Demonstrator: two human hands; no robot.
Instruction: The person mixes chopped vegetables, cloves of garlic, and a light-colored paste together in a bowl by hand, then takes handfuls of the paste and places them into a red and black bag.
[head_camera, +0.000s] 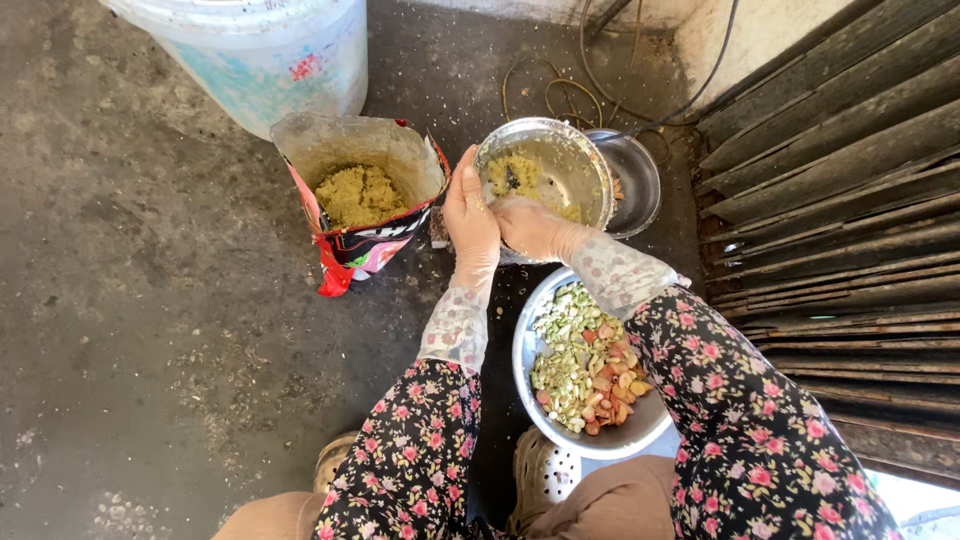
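Observation:
My left hand (470, 218) grips the near left rim of a round steel bowl (575, 160) that is tilted toward me and holds yellow-green ground paste. My right hand (530, 225) reaches into the bowl's lower edge, fingers on the paste; whether it holds any I cannot tell. Both arms wear lace cuffs and dark floral sleeves. Below the hands, between my knees, sits a steel bowl (630, 435) filled with chopped green and pink pieces.
An open red bag (345, 250) with the same yellow-green paste stands left of the hands. A pale plastic bucket (260, 55) is behind it. A second steel bowl (635, 175) lies behind the tilted one. Dark wooden slats (830, 200) and cables fill the right; a white perforated item (555, 470) lies underfoot.

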